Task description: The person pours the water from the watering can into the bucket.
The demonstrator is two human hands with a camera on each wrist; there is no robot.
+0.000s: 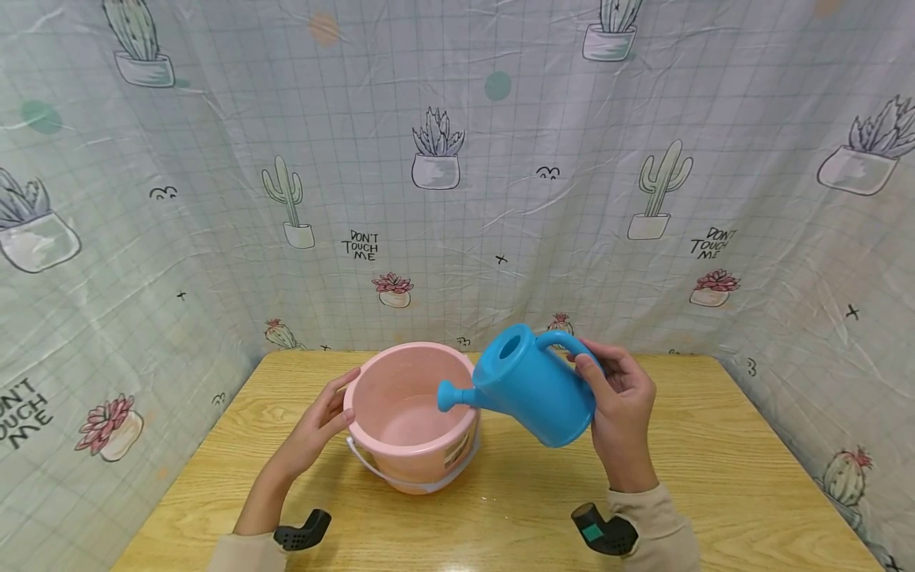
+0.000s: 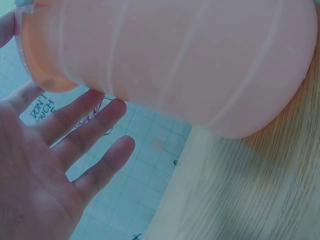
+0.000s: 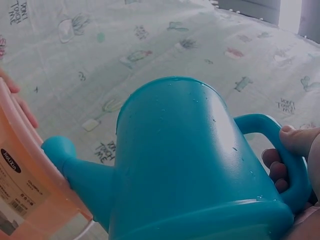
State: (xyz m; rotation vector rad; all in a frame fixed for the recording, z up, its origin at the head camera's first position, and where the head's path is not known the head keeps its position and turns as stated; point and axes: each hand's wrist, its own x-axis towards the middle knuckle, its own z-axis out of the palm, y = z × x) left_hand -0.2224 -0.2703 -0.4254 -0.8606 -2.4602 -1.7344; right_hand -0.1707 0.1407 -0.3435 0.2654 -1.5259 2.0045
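Observation:
A pink bucket with a pale bail handle stands on the table, its mouth tipped slightly toward me. My left hand rests against its left rim; in the left wrist view the fingers are spread and fairly straight along the outer wall. My right hand grips the handle of a blue watering can, thumb on top and fingers curled round it. The can is tilted to the left, and its spout reaches over the bucket's right rim. Droplets cling to the can in the right wrist view.
A wood-grain table lies beneath, with a few small wet spots in front of the bucket. A cactus-print curtain hangs behind and at both sides. On the bucket is a printed label.

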